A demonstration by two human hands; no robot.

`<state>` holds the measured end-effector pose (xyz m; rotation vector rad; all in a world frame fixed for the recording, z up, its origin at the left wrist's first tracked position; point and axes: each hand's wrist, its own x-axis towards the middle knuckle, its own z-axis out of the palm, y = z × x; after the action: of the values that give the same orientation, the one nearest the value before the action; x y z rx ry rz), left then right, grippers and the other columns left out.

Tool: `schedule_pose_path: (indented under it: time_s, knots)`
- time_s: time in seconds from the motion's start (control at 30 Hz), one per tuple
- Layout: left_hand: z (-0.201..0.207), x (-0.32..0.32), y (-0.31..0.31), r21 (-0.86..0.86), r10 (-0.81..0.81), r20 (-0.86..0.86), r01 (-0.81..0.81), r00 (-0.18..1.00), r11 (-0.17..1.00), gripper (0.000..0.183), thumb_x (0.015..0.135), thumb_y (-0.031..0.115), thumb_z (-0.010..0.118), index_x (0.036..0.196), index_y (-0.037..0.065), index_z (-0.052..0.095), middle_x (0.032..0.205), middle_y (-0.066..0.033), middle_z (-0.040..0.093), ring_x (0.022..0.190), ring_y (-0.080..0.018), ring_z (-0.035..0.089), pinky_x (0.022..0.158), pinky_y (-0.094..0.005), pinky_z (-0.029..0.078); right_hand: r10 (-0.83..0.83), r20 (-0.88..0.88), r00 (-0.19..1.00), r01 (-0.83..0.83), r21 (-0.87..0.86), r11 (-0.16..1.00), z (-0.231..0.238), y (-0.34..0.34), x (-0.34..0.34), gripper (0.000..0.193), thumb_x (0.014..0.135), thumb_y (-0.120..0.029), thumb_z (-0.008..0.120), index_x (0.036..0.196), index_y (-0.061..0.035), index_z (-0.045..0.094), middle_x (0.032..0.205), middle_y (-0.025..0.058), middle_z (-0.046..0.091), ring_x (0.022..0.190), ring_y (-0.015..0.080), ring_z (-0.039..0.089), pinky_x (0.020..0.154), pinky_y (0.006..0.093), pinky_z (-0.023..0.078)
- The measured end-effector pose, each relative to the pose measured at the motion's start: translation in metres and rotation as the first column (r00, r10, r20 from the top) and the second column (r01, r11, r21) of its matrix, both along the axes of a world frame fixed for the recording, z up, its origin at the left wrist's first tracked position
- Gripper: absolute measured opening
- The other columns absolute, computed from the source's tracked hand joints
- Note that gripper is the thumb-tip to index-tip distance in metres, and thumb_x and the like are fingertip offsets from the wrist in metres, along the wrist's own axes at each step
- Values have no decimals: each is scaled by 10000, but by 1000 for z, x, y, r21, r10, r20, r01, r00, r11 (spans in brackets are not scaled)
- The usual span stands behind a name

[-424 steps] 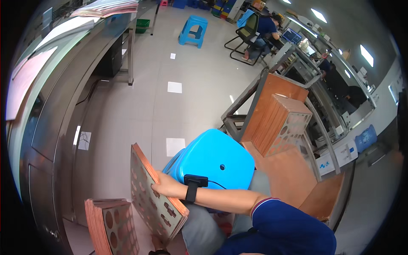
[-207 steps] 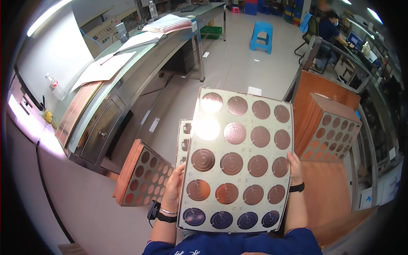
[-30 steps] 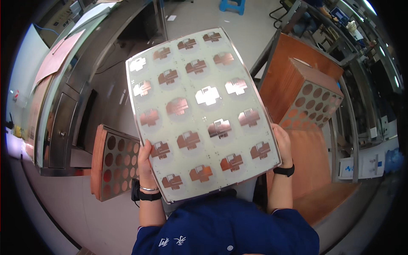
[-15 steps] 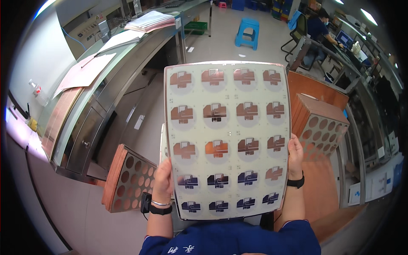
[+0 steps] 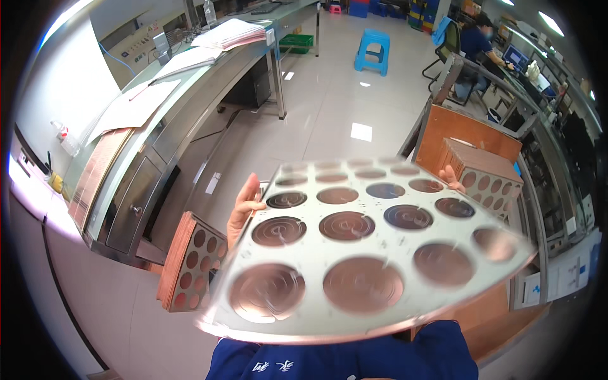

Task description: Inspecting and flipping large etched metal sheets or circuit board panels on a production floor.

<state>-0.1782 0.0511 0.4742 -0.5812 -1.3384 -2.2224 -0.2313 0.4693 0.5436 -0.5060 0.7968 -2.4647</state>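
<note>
Broadly, a workbench (image 5: 190,120) and a wood-lined rack (image 5: 443,133) flank a pale panel (image 5: 380,247) held above a navy shirt (image 5: 316,362).

The workbench runs along the left; the rack, at the right, holds one stack (image 5: 481,166) of disc-patterned boards, and another stack (image 5: 180,269) stands near the workbench's drawers. Tilted and partly blurred, the panel lies between the two stacks, its wide edge nearest the shirt. The left hand (image 5: 244,206) holds its left edge, thumb along the border; the right hand (image 5: 451,178) shows only fingers at the far right edge, so its grip I cannot tell. Copper discs (image 5: 363,285) cover the upper face in rows.
</note>
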Motion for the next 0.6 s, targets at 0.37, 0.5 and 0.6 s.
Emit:
schedule_pose_path:
  time_s: [0.37,0.5,0.6]
  knots:
    - [14,23,30,440,-358,446,148,820,886,434,988,227,385,1349,-12,348,1314,-128,463,1168,-181,493,971,-307,437,-580,122,806,573,89,815,-40,-65,36,249,997,-241,319,1123,-179,525,1123,56,578,1041,210,575,851,383,533]
    - [-13,23,20,227,-168,533,51,829,973,427,983,202,404,1353,-3,348,1330,-119,448,1190,-169,469,988,-297,409,-585,150,797,570,131,811,-41,-68,39,250,994,-183,297,1142,-170,497,1134,49,559,1068,197,557,885,378,513]
    - [-19,24,20,209,-130,568,10,812,978,419,979,185,416,1348,-2,353,1332,-117,447,1190,-164,466,987,-290,403,-595,101,797,583,127,802,-49,-61,37,251,987,-173,293,1176,-122,448,1151,82,518,1058,183,542,880,337,504]
